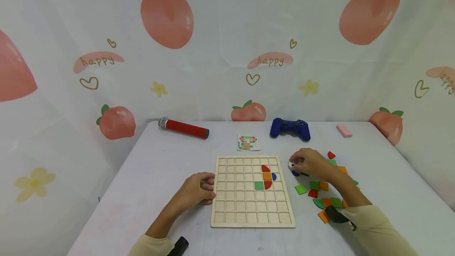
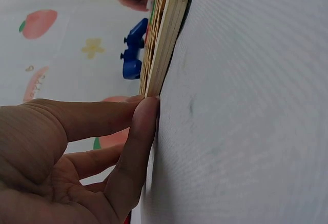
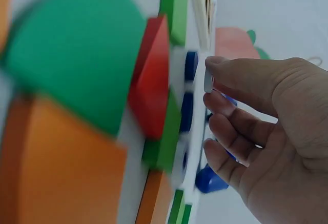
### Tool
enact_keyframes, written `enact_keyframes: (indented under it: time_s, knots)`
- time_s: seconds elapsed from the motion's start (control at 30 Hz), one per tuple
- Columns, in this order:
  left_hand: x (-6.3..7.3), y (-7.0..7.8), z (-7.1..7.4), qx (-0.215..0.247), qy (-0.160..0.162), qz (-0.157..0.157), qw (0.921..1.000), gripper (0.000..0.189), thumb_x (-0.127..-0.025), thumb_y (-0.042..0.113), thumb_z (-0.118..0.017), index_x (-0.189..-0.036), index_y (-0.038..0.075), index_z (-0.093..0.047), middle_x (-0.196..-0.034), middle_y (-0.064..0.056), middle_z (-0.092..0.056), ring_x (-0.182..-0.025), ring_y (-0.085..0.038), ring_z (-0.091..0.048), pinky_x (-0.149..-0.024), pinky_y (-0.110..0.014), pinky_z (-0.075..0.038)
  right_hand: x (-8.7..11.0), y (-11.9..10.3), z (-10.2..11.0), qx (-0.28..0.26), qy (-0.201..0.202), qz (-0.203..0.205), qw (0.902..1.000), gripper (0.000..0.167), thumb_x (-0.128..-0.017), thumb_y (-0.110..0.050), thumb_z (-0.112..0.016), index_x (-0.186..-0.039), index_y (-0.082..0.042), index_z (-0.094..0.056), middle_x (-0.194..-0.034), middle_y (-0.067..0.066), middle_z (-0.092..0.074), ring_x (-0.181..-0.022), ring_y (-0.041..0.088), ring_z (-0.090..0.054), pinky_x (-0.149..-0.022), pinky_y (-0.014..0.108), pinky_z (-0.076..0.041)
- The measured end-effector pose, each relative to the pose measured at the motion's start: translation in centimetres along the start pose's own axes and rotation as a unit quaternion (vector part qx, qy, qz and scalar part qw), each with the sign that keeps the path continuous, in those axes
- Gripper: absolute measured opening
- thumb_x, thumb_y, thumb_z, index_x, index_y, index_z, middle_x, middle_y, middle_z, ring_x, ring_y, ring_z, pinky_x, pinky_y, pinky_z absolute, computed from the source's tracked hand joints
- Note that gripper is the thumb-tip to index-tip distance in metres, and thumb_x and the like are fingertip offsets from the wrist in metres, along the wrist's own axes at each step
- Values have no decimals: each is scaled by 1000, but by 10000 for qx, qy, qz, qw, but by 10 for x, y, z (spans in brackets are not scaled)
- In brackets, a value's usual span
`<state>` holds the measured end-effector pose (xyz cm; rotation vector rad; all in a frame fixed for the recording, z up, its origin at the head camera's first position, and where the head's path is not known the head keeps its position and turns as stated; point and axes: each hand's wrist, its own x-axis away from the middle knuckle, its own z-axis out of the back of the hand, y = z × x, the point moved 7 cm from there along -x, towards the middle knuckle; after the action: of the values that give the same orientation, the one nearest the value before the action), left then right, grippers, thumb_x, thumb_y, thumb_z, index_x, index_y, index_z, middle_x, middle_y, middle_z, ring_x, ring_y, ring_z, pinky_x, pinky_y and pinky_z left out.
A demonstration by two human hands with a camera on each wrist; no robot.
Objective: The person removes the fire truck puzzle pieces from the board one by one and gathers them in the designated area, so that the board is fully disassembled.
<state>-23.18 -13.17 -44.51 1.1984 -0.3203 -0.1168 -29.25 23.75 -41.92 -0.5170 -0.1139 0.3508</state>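
My left hand (image 1: 196, 188) is at the left edge of a square wooden grid board (image 1: 235, 205). In the left wrist view its thumb and index finger pinch the board's rim (image 2: 169, 34). On the board, toward its right side, sit red quarter-round pieces, an orange square (image 1: 267, 176), a green square (image 1: 259, 185) and a blue half-round (image 1: 274, 176). To the right of the board my right hand (image 1: 310, 162) pinches a small white tile (image 3: 208, 79) between thumb and index finger, held over the table. Blue pieces (image 1: 295, 173) lie right under that hand.
Loose orange, green and red tiles (image 1: 323, 185) lie scattered beneath and around the right forearm. Behind the board lies a printed pattern card (image 1: 248, 142). Farther back are a red microphone (image 1: 186, 128), a blue game controller (image 1: 290, 128) and a pink block (image 1: 344, 130).
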Motion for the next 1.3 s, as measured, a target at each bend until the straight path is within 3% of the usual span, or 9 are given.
enact_keyframes:
  time_s: [0.33,0.63,1.03,1.3]
  knots:
    - [0,-1,0,35,1,13,10000,63,-83,-9,-81,-141,-9,-57,-119,-15,-62,-95,-20,-64,-71,-38,-68,-5,-37,-11,-73,-66,466,9989,23,-95,-17,-79,-115,-5,-77,-103,-1,-70,-97,18,-61,-85,36,-57]
    - [-1,-1,0,56,11,30,10000,63,-83,-10,-82,-141,-9,-57,-118,-15,-62,-95,-19,-64,-70,-38,-68,-10,-66,-25,-334,-295,575,9974,23,-96,-22,-79,-116,-10,-79,-106,-3,-69,-101,18,-58,-88,37,-55]
    - [-1,-2,0,45,16,60,10000,63,-83,-10,-82,-141,-8,-58,-118,-15,-63,-94,-19,-64,-70,-38,-68,-18,-89,-45,-326,-363,1298,9903,20,-96,-24,-80,-109,-8,-81,-103,-3,-70,-96,14,-58,-84,32,-54]
    - [0,-1,0,69,-3,26,10000,63,-83,-10,-82,-141,-9,-57,-118,-15,-62,-94,-19,-64,-70,-38,-68,-21,-91,-55,-293,-564,1052,9924,19,-98,-21,-78,-113,-11,-80,-107,-4,-68,-98,15,-53,-86,32,-53]
